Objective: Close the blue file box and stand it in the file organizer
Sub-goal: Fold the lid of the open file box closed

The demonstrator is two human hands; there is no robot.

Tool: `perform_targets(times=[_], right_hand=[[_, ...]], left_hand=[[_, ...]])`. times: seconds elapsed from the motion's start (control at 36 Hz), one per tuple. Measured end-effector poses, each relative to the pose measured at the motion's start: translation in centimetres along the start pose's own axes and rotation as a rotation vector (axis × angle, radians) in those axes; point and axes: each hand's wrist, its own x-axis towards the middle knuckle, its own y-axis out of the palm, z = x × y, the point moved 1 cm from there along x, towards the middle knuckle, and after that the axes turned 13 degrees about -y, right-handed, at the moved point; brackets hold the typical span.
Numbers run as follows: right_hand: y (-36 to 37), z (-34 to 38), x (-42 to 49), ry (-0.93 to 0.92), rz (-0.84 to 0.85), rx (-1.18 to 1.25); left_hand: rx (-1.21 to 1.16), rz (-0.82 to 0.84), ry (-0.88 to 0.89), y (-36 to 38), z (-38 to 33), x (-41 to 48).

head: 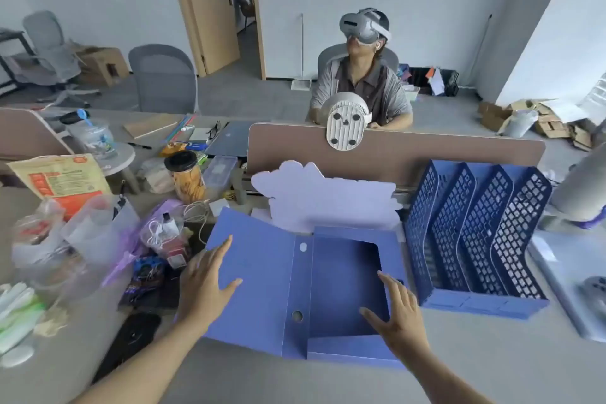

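Note:
The blue file box (344,275) lies open and flat on the desk in front of me, its lid (262,272) spread out to the left and its empty tray on the right. My left hand (205,279) hovers with spread fingers over the lid's left edge. My right hand (398,315) is over the tray's right front corner, fingers apart, holding nothing. The dark blue mesh file organizer (475,239) with several upright slots stands just right of the box.
Clutter fills the desk to the left: plastic bags (82,239), a snack jar (188,179), cables, a black pad (131,338). A pale cloud-shaped board (321,197) leans behind the box against the brown divider (426,147). A person in a headset sits beyond it.

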Motion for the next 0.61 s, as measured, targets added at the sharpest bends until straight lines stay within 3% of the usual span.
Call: perform_targets(times=[0.14, 0.31, 0.42, 0.61], right_hand=[[0.7, -1.1, -2.4, 0.163, 0.207, -0.007], [1.1, -2.2, -4.1, 0.312, 0.198, 0.027], [1.4, -2.3, -3.7, 0.315, 0.222, 0.026], [1.5, -2.3, -3.4, 0.326, 0.247, 0.033]], left_hand=[[0.165, 0.088, -0.327, -0.3, 2.0, -0.1], [0.147, 0.191, -0.475, -0.7, 3.1, -1.1], [0.054, 0.229, -0.491, -0.7, 3.4, -1.3], [-0.048, 0.122, -0.361, -2.3, 0.8, -2.4]])
